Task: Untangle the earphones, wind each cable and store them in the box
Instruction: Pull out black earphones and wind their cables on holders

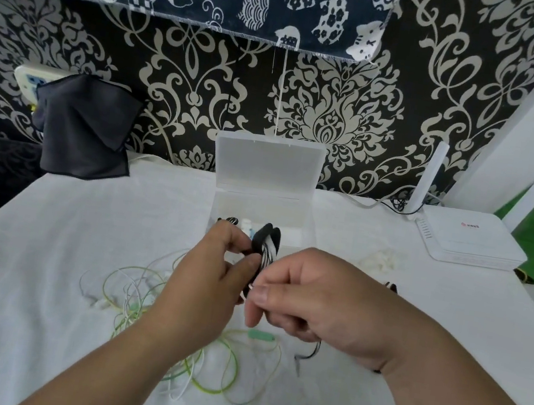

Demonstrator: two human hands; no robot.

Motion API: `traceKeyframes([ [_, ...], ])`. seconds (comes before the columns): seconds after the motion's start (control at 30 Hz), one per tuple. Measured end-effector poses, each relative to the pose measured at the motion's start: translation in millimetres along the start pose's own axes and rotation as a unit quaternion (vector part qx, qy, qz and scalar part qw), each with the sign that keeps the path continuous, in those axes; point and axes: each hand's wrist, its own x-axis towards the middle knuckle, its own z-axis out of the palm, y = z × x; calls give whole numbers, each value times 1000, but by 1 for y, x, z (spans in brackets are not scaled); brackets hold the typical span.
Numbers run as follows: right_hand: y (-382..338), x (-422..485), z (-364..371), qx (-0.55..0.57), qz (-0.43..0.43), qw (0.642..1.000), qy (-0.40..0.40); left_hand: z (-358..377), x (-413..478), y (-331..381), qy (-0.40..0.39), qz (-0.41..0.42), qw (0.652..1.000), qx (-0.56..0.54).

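Observation:
Above the table's middle, my left hand (pixel 213 270) pinches a black cable winder (pixel 265 242) wrapped with black-and-white cable. My right hand (pixel 309 302) pinches the same cable just below the winder; its loose end with the plug (pixel 298 363) hangs under that hand. A tangle of green and white earphone cables (pixel 214 381) lies on the white cloth beneath both hands, partly hidden by my arms. Behind the hands stands the clear plastic box (pixel 295 213) with its lid up, and a few small items lie inside it.
A white router (pixel 471 243) with upright antennas sits at the back right. A dark cloth (pixel 83 126) hangs at the back left over a wall socket. A small white bundle (pixel 378 262) and a black piece (pixel 391 286) lie right of the box.

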Motion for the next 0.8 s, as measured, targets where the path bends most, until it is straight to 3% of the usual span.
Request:
traceKeyframes([
  [0.07, -3, -1, -1, -46, -24, 998, 35, 1, 0, 0, -8, 13, 1000, 7],
  [0.17, -4, -2, -16, -76, -48, 985, 149, 0, -1, 2, -35, 5, 999, -41],
  [0.37, 11, -3, -32, -33, -38, 950, 308, -1, -4, 9, -106, -4, 982, -154],
  [0.5, 16, 2, -32, 5, -18, 945, 326, 0, -4, 9, -124, 10, 979, -163],
  [0.8, 25, 5, -32, 55, 11, 966, 252, -4, -5, 9, -214, 22, 965, -148],
])
